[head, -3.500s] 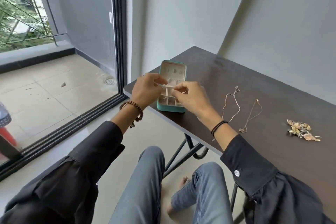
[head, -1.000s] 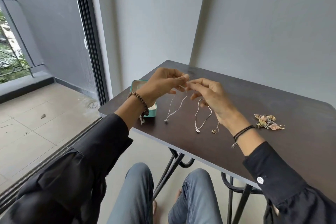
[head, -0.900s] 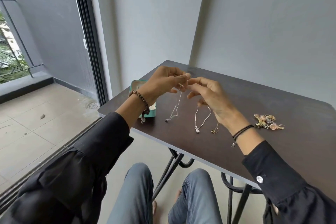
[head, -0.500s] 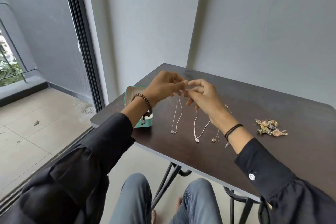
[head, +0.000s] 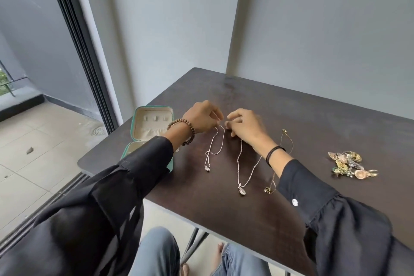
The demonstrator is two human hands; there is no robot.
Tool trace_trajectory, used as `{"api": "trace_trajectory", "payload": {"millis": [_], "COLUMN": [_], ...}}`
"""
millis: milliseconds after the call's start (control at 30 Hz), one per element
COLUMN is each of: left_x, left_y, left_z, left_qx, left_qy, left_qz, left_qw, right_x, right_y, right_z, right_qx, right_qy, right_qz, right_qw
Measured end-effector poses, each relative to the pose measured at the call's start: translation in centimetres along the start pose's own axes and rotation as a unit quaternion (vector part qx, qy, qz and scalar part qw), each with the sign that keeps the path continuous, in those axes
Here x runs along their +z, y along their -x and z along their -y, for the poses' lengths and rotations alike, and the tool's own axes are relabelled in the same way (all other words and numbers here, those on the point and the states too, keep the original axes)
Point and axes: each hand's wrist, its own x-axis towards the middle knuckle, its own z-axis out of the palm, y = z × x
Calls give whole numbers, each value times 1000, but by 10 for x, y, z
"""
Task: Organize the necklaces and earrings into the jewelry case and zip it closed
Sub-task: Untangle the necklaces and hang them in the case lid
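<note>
Left hand (head: 201, 119) pinches the top of a thin silver chain necklace (head: 212, 148) lying on the dark brown table (head: 291, 119); right hand (head: 247, 130) curls beside it, grip unclear. Open teal jewelry case (head: 152, 119) sits just left.

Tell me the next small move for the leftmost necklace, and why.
Probably lift the leftmost necklace and carry it to the open jewelry case: the left hand pinches its top end, the right hand is beside it, its pendant lies on the table.

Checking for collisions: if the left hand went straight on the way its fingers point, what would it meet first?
Probably the right hand, just opposite, beyond the top of the leftmost necklace; depth unclear.
</note>
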Motion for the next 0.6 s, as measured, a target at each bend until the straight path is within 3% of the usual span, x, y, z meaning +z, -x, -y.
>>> {"api": "trace_trajectory", "payload": {"millis": [267,600], "left_x": [10,47], "left_y": [4,3], "left_z": [-24,-85], "left_qx": [24,56], "left_qy": [38,47], "left_qz": [-20,4], "left_qw": [999,997], "right_x": [-29,-93], "right_y": [15,42], "right_z": [-6,-39], "right_qx": [-37,-14], "right_qy": [42,93], "right_qz": [-29,-68], "right_qw": [998,993]}}
